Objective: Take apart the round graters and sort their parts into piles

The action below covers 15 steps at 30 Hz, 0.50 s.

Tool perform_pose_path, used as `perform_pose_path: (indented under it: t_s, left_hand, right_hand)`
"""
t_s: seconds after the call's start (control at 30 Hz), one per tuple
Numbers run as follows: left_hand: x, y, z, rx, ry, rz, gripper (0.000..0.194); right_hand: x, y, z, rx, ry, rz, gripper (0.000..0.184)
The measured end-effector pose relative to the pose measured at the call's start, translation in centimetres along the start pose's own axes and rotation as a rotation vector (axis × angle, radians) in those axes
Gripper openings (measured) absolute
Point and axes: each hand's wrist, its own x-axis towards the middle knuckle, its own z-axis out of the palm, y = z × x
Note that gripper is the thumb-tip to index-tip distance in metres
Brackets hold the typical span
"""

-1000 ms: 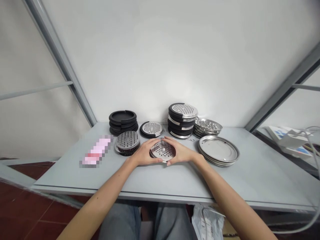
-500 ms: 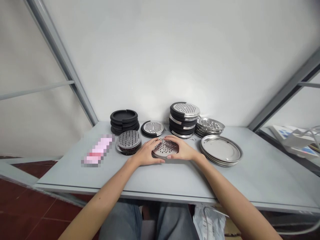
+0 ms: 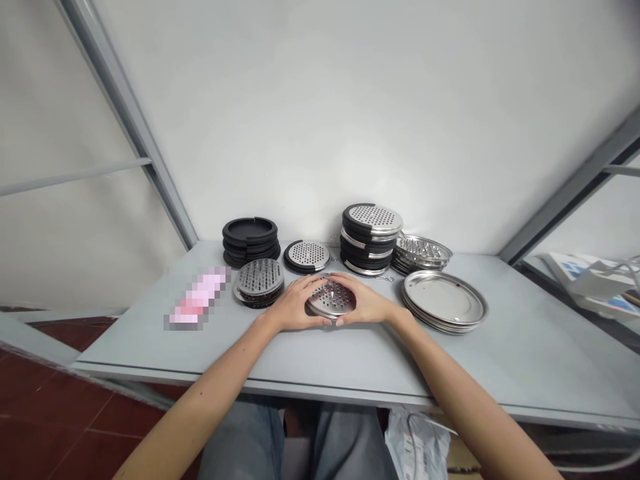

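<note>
A round perforated steel disc (image 3: 331, 298) lies on the grey table (image 3: 320, 360) in front of me. My left hand (image 3: 293, 305) curls round its left rim and my right hand (image 3: 364, 301) curls round its right rim, thumbs at the near edge. Both hands grip the disc between them. Just left of my left hand sits a small stack of perforated discs (image 3: 259, 280).
Along the wall stand a stack of black rings (image 3: 250, 237), a black-rimmed perforated disc (image 3: 307, 256), a tall stack of assembled pieces (image 3: 371, 239) and more perforated discs (image 3: 423, 253). Plain steel plates (image 3: 444, 300) lie at right. A blurred pink item (image 3: 197, 299) lies at left.
My hands have stayed wrapped round the disc and turned it slightly on the table. The camera has shifted a little.
</note>
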Motion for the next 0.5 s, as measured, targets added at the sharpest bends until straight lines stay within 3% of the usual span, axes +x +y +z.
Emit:
perform_pose_path:
  t_s: [0.3, 0.5]
  left_hand:
    - [-0.03, 0.66, -0.5, -0.004, 0.03, 0.014, 0.094]
    - [0.04, 0.33, -0.36, -0.035, 0.019, -0.017, 0.08]
  right_hand:
    - [0.23, -0.82, -0.67, 0.065, 0.044, -0.067, 0.083]
    - [0.24, -0.92, -0.89, 0.056, 0.052, -0.055, 0.077]
